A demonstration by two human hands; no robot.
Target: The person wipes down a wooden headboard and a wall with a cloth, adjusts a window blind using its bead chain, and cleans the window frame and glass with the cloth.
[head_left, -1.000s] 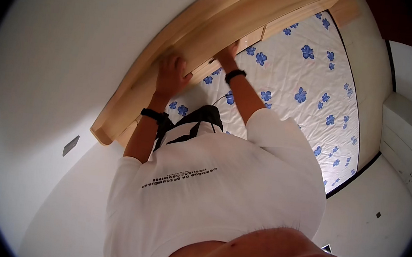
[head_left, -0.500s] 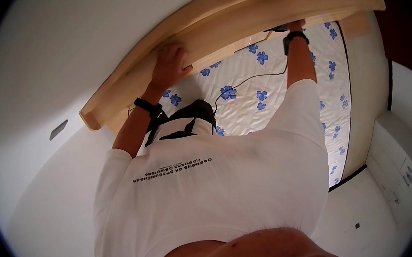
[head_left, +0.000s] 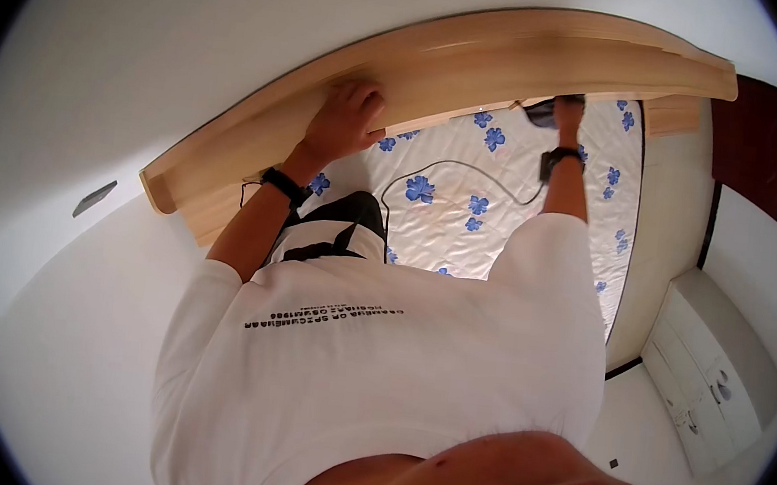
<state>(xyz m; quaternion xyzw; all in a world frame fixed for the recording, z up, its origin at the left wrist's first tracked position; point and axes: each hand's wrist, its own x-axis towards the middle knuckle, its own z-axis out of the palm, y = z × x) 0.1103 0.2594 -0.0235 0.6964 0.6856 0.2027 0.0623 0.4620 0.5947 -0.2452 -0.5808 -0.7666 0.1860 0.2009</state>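
My left hand [head_left: 346, 124] lies on the light wooden board [head_left: 463, 55], its fingers resting along the surface and holding nothing. At the upper right, my right hand [head_left: 568, 117] grips a dark object [head_left: 541, 114] just below the board's edge; blur and the small size hide what exactly it is. A thin dark cord [head_left: 457, 163] runs from near my right wrist, over the white sheet with blue flowers [head_left: 443, 215], toward my dark-clad leg [head_left: 363, 214]. Both wrists carry black bands.
A white cabinet [head_left: 707, 381] stands at the lower right, with a dark red panel [head_left: 759, 138] above it. A pale wooden side panel [head_left: 668, 204] borders the sheet. A grey plate [head_left: 95, 199] is on the wall at the left.
The view has shifted, so the board looks more level and lower. The dark object shows more clearly in my right hand, and the cord's curve has changed. My left hand stays on the board.
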